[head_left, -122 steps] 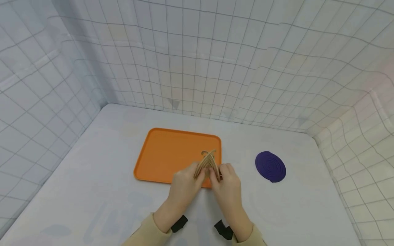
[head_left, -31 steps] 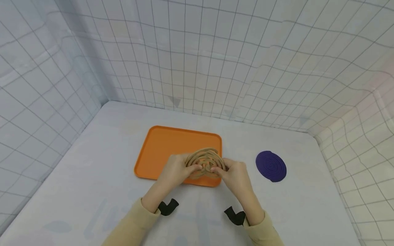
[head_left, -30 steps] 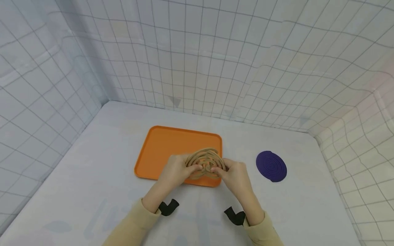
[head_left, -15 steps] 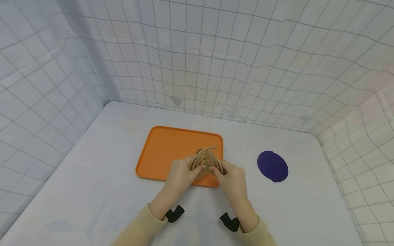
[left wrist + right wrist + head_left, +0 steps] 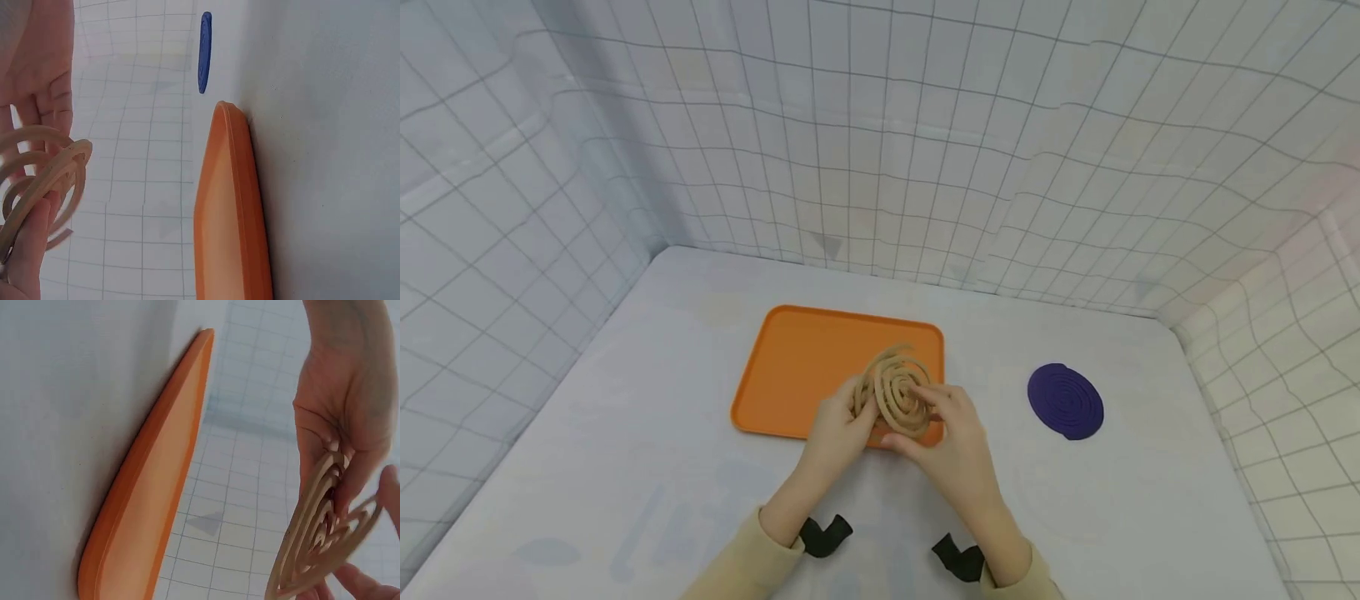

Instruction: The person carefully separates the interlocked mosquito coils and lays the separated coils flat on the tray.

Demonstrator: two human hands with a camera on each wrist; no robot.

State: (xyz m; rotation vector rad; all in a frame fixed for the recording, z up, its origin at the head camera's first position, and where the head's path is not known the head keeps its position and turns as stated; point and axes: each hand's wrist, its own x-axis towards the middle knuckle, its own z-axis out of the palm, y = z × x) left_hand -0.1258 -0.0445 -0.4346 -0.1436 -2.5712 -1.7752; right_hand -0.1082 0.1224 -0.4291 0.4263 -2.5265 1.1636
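Observation:
A beige spiral disc (image 5: 901,392), made of flexible coiled strips, is held up over the right part of the orange tray (image 5: 805,375). My left hand (image 5: 835,433) pinches its left side between thumb and fingers; the right wrist view shows this grip on the coils (image 5: 319,531). My right hand (image 5: 955,442) lies at the disc's right side, fingertips touching its face and thumb apart below. In the left wrist view, the right hand's fingers (image 5: 47,103) reach fairly straight behind the coils (image 5: 47,169). The tray's surface beneath is partly hidden by the hands.
A purple spiral disc (image 5: 1066,402) lies flat on the white table (image 5: 1075,517), to the right of the tray. Black straps (image 5: 826,536) show at both wrists. Grid-patterned white sheets (image 5: 850,150) hang behind and on both sides.
Both hands were pinching the folded disc, bending it inward and spreading it. Now it is turned, its coils fanned toward the right, and the right hand has loosened its pinch.

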